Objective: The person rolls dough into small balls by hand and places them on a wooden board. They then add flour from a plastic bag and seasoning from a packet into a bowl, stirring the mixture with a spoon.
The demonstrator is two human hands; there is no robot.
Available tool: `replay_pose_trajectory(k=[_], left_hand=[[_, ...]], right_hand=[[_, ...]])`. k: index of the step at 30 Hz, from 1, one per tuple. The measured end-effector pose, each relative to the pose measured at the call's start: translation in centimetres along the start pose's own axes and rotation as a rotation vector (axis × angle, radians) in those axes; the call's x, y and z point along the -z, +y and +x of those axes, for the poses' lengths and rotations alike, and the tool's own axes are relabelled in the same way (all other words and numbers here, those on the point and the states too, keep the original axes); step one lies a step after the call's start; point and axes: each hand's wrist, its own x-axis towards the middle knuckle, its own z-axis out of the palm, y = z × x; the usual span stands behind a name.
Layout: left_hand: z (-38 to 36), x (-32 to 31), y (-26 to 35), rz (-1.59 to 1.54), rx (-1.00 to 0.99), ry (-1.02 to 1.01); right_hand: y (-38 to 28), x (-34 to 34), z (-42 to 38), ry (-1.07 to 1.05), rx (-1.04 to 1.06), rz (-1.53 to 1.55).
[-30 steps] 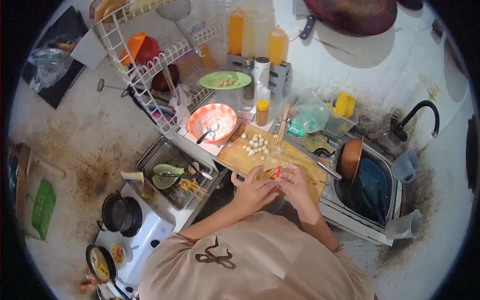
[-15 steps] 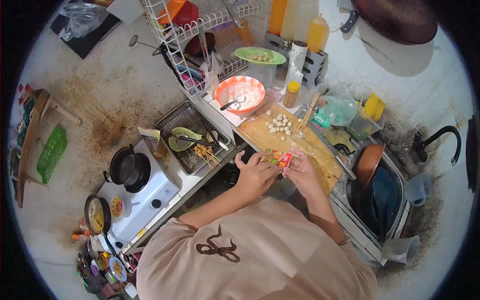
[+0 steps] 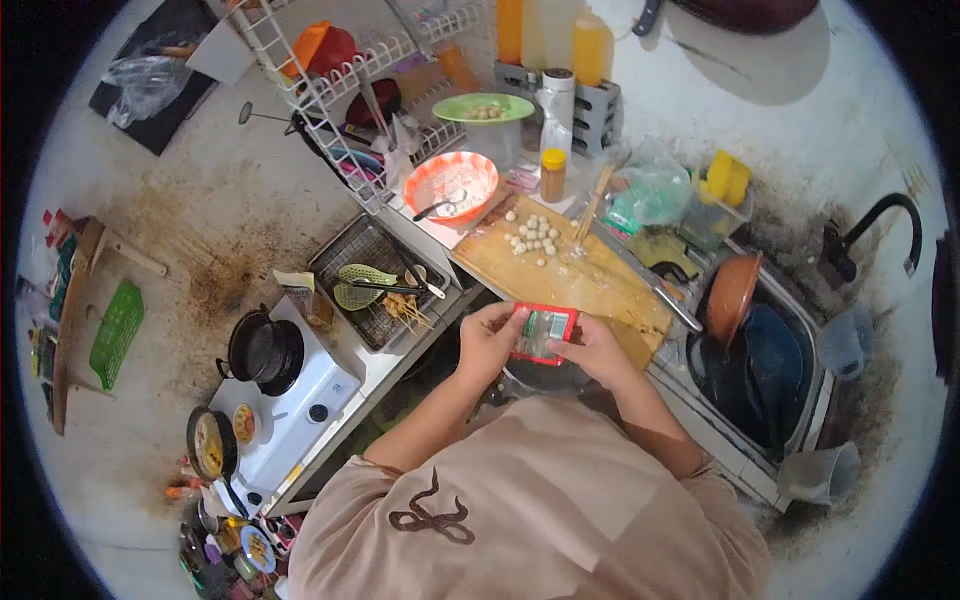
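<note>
A small packet with a red border and a greenish, partly clear middle (image 3: 544, 334) is held up in front of my chest. My left hand (image 3: 489, 346) grips its left edge, and my right hand (image 3: 596, 352) grips its right edge. Beyond both hands lies a wooden cutting board (image 3: 600, 295) with small pale dough balls (image 3: 534, 236) and thin wooden sticks (image 3: 594, 208) on it. A knife (image 3: 678, 308) rests at the board's right side. Behind the board stands an orange and white bowl (image 3: 451, 184) of white flour or powder with a spoon.
A wire-rack tray (image 3: 375, 305) holds skewers and a green strainer. Left of it are a white stove (image 3: 322, 365) with a dark pan (image 3: 262, 347) and a smaller pan (image 3: 208, 445). At right is a sink (image 3: 810, 405) with a brown bowl. A yellow-capped jar (image 3: 553, 175) stands behind the board.
The packet is turned from a tilted, edge-on pose to show a broad face. Both hands have spread to its opposite sides. The camera view has shifted.
</note>
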Motion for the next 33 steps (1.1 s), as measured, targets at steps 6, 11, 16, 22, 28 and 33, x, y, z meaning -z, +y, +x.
replay_pose_trajectory(k=[6,11,16,22,28,33], left_hand=[[-0.1,-2.6,0.1,-0.070,-0.001,-0.155],[0.1,-3.2,-1.8,0.013,0.144,-0.395],[1.0,-3.6,-3.0,0.091,0.129,-0.355],[3.1,-2.4,-2.5,0.080,0.075,-0.350],[7.0,1.4,-1.9,0.091,0.058,-0.268],[10.6,6.9,-0.4,0.150,0.026,-0.174]], right_hand=[[-0.1,1.5,-1.8,0.081,-0.046,0.052],[-0.5,2.3,-2.4,0.202,0.050,0.078],[0.2,2.9,-2.6,0.222,0.029,0.114],[2.0,3.8,-1.6,0.267,-0.052,0.170],[-0.6,6.9,1.9,0.495,0.137,-0.152],[-5.3,12.4,6.5,0.778,0.076,-1.415]])
